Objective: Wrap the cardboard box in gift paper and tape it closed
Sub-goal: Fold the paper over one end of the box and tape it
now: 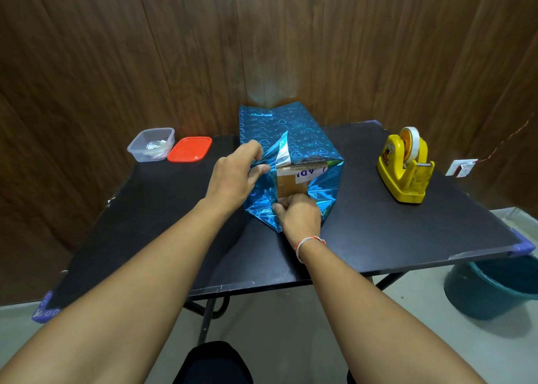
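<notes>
Mid-frame on the black table (364, 238), the cardboard box (292, 184) sits in blue gift paper (302, 133) — near end unfolded. Left hand (233, 177) pinches a side flap; right hand (300, 215) grips the bottom one. Next, likely: fold, then tape from the yellow dispenser (406, 168) at right.

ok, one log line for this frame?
stage: folding end flaps | left hand: pinches shiny blue gift paper flap | right hand: presses lower flap | brown cardboard box: end exposed | yellow tape dispenser: untouched

I can read only part of a word, the blue letters "ADI", upside down on a white label (310, 174). That label sits on my cardboard box (291, 187); the rest is covered.
</notes>
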